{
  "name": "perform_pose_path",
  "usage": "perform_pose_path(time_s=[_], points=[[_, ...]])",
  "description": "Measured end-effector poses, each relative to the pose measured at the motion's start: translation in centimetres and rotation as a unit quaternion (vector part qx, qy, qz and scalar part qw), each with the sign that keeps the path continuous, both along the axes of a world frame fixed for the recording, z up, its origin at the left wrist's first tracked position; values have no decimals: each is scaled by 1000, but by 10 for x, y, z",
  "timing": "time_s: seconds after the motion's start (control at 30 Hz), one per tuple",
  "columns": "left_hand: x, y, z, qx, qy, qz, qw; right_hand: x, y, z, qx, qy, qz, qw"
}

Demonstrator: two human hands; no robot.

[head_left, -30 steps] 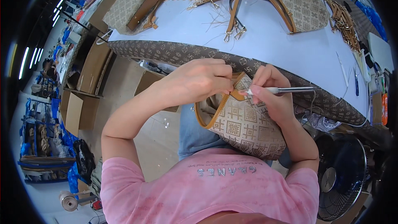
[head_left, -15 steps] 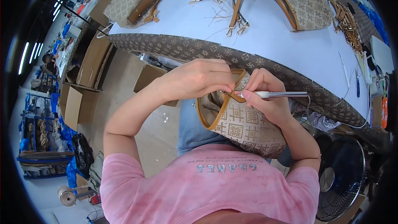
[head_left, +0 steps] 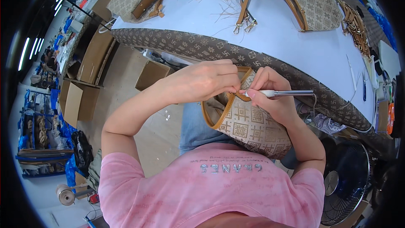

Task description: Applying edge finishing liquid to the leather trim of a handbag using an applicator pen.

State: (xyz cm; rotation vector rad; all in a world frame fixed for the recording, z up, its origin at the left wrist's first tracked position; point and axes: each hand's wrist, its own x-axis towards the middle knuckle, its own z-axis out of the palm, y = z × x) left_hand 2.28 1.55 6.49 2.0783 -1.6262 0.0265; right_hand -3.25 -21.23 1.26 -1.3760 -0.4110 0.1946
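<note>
Over my lap lies a beige patterned bag (head_left: 248, 123) with tan edging, its mouth facing left. At the upper rim of that mouth, my left hand (head_left: 206, 80) is closed in a pinch at the tan trim beside a small tan leather tab (head_left: 243, 97). Close by on the right, my right hand (head_left: 272, 95) grips a pen-like tool (head_left: 291, 93) with a white front and a metal barrel, its tip pointing left at the tab. A thin cord hangs from the barrel's right end. The exact spot between my fingertips is too small to make out.
Ahead is a white-topped table (head_left: 198, 19) with a patterned sheet along its front edge. It bears tan straps with metal clips (head_left: 244, 17), patterned bags (head_left: 310, 4) and tweezers (head_left: 364, 86). A black fan (head_left: 348, 181) stands at lower right; a cardboard box (head_left: 152, 75) sits under the table's left.
My view has shifted slightly. Both hands stay at the bag's rim, the tool still in my right hand, its tip a little nearer my left fingertips.
</note>
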Motion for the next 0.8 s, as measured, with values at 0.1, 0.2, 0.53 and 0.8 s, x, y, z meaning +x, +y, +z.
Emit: perform_pose_path(time_s=[0.1, 0.2, 0.53, 0.8], points=[[-1, 1, -5, -14, 21, 10, 1000, -1, 2, -1, 10, 3, -2, 1000], [-1, 3, -7, -18, 34, 10, 999, 0, 0, -2, -7, -4, 11, 1000], [-3, 5, -11, -29, 36, 13, 999, -2, 2, -3, -40, -34, 16, 999], [-3, 5, -11, -28, 39, 12, 999, -2, 2, -4, -39, -30, 22, 999]])
